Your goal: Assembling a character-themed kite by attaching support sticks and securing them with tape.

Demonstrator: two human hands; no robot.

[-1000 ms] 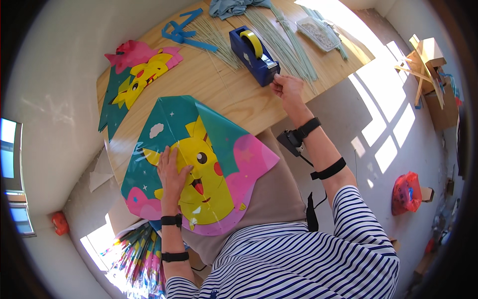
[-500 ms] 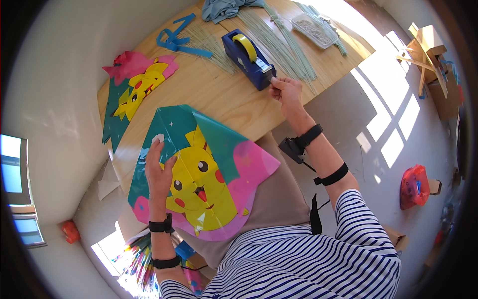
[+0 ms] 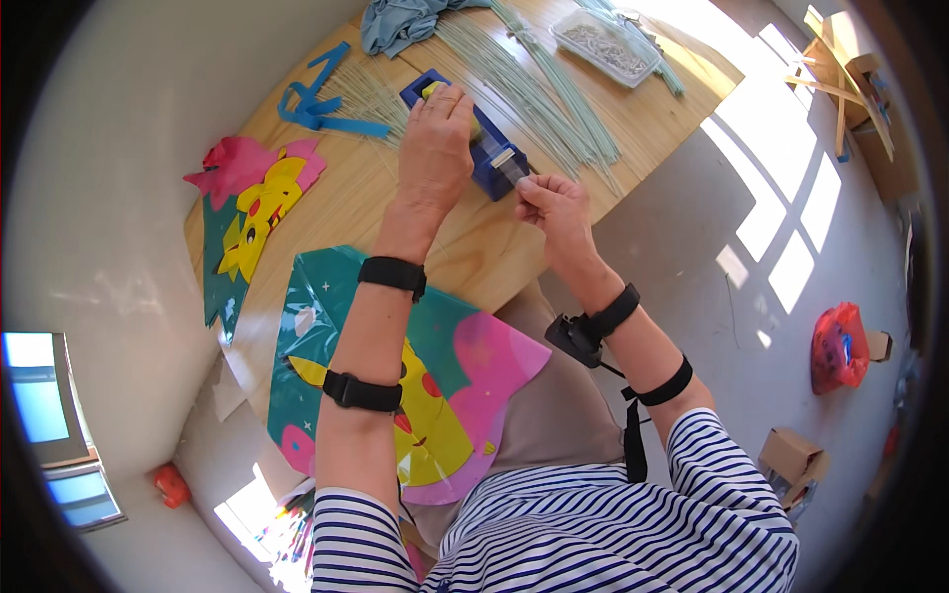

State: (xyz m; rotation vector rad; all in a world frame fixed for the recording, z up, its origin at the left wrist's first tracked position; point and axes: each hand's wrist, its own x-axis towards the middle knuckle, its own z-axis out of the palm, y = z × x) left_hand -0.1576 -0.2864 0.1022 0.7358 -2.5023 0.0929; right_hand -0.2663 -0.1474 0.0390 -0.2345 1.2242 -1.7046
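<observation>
Blue plastic marks the tape dispenser (image 3: pixel 473 138) near the middle of the wooden table (image 3: pixel 682 109), among thin pale sticks (image 3: pixel 554 99). The left hand (image 3: pixel 435 133) lies flat over its top, fingers closed down on the body, pinning it. The right hand (image 3: pixel 556 203) pinches the free end of clear tape (image 3: pixel 512 168) between thumb and fingertips at the cutter. Judging from this, a clean strip calls for firm downward weight on the dispenser, a straight pull, then a sharp tear down across the blade. A colourful printed kite sheet (image 3: pixel 465 395) rests partly on the lap.
</observation>
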